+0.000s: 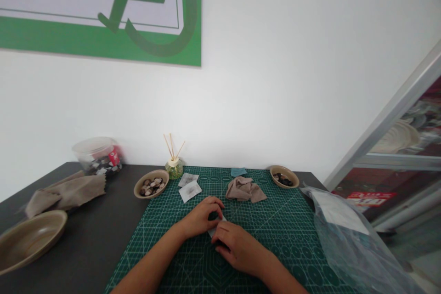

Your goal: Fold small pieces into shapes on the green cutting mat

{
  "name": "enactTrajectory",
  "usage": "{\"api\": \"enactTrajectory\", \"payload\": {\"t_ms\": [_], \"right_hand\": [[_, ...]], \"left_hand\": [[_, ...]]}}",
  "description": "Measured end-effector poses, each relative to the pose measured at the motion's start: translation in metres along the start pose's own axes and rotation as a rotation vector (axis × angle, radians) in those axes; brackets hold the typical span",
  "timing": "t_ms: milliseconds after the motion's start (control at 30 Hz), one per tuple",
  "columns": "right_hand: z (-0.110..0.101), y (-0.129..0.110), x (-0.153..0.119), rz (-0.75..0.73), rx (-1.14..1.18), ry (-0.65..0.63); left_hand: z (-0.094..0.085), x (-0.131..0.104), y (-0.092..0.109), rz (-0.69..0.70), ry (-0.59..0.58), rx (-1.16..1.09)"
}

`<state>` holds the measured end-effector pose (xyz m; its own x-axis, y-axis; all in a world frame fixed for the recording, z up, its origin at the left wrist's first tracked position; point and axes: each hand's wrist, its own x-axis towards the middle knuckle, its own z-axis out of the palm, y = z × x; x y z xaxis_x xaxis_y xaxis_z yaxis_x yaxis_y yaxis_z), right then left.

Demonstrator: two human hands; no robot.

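Both hands meet over the green cutting mat (165, 239), closed on a small flat white piece (211, 231). Its upper end is pinched by my left hand (204, 216), coming in from the left. My right hand (237, 243) grips the lower end with bent fingers. The fingers cover most of the piece, so I cannot tell whether it is paper or a packet. Just beyond my left hand lie two flat white squares with grey smudges, the nearer square (190, 191) partly over the farther one (188, 179). A crumpled brown cloth (244, 189) rests past my right hand.
Bowls of dark and pale round pieces stand at back left (137, 188) and back right (295, 179). Near them are a reed diffuser (174, 168) and blue scrap (238, 172). Left are a lidded tub (98, 156), cloth (76, 190) and bowl (34, 234); right, a plastic bag (344, 234).
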<state>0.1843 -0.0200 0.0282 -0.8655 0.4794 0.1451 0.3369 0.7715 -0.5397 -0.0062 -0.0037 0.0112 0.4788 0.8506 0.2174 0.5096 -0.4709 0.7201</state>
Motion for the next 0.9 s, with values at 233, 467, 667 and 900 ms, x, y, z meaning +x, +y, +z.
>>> {"api": "enactTrajectory", "payload": {"t_ms": [233, 467, 667, 900], "right_hand": [[-0.0020, 0.0053, -0.0020, 0.044, -0.015, 0.019], [-0.0013, 0.0042, -0.0022, 0.036, -0.020, 0.018], [0.0000, 0.0036, -0.0014, 0.006, -0.010, 0.022], [-0.0024, 0.0047, -0.0026, 0.045, -0.001, 0.026]], "left_hand": [[0.0008, -0.0002, -0.0014, 0.002, 0.002, -0.002], [0.0014, 0.0000, -0.0030, 0.006, 0.005, 0.002], [0.0013, -0.0003, -0.0026, 0.011, 0.006, 0.002], [0.0016, -0.0005, -0.0036, 0.006, 0.003, 0.005]]}}
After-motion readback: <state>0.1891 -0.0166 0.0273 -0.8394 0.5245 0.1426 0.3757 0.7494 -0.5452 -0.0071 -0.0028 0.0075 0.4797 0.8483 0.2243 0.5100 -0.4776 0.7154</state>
